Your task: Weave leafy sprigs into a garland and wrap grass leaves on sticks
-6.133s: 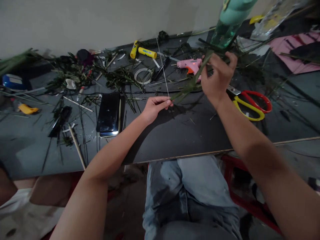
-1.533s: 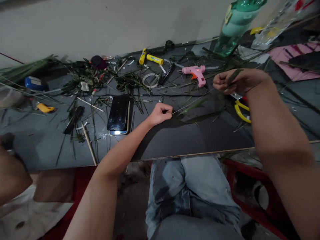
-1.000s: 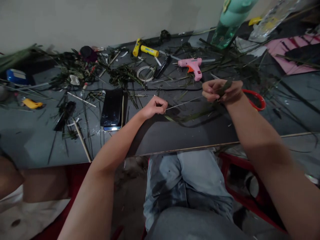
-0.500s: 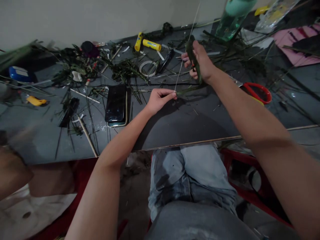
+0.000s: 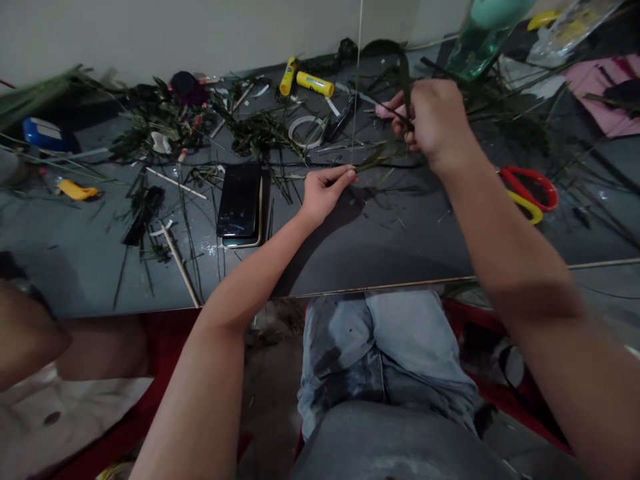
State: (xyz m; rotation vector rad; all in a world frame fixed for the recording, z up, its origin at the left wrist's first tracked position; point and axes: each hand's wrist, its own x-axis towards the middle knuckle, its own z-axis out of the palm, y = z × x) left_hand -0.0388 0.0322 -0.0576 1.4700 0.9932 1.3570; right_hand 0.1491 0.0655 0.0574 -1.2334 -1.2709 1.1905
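Observation:
Near the middle of the table, my left hand pinches the lower end of a thin white string and the tip of a green leaf between thumb and fingertips. The string runs almost straight up, out of the top of the view. To the right and farther back is my right hand, its fingers curled round a long dark green leaf strip. That strip arches above the fingers towards the string. A small pink object shows beside the right fingertips; whether they touch it I cannot tell.
Two stacked phones lie left of my left hand. Red-and-yellow scissors rest by my right forearm. Yellow glue sticks, a white tape ring and leaf scraps lie behind. A green bottle stands back right. Another person's arm is at left.
My right hand has moved right and turned over, its fingers now curled, and the leaf strip arches higher. The string stands more upright. My left hand keeps its pinch; the view has shifted slightly.

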